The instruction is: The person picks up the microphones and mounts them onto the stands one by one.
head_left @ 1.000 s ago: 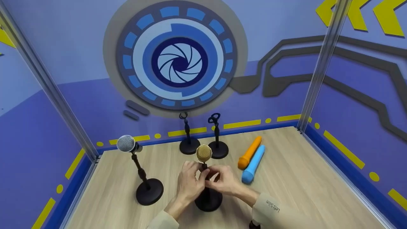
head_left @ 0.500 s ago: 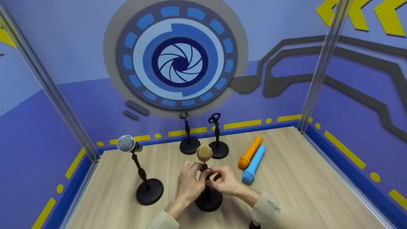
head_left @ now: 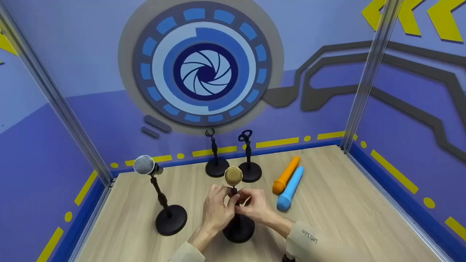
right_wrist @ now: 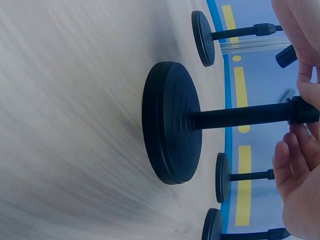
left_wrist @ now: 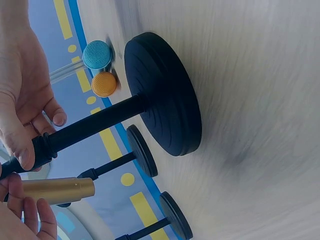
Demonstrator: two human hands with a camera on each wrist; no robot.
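In the head view, a gold microphone (head_left: 233, 175) sits on a black stand (head_left: 238, 231) standing upright on the table. My left hand (head_left: 219, 208) and my right hand (head_left: 256, 206) meet at the stand's upper pole, below the microphone head. In the left wrist view, my right hand (left_wrist: 25, 100) pinches the collar on the pole between thumb and fingers. Fingers of my left hand (left_wrist: 25, 212) curl at the pole beside the microphone's gold handle (left_wrist: 60, 190); their exact contact is partly hidden. The right wrist view shows the round base (right_wrist: 170, 122) flat on the table.
To the left stands a silver-headed microphone (head_left: 144, 164) on its own stand (head_left: 171, 219). Two bare stands with clips, one left (head_left: 217, 167) and one right (head_left: 250, 171), are behind. An orange microphone (head_left: 285, 175) and a blue microphone (head_left: 290, 189) lie at right. A dark object (head_left: 288, 258) shows under the right sleeve.
Both hands stay at the same place on the stand. The right forearm and sleeve have shifted very slightly to the left; the objects have not moved.
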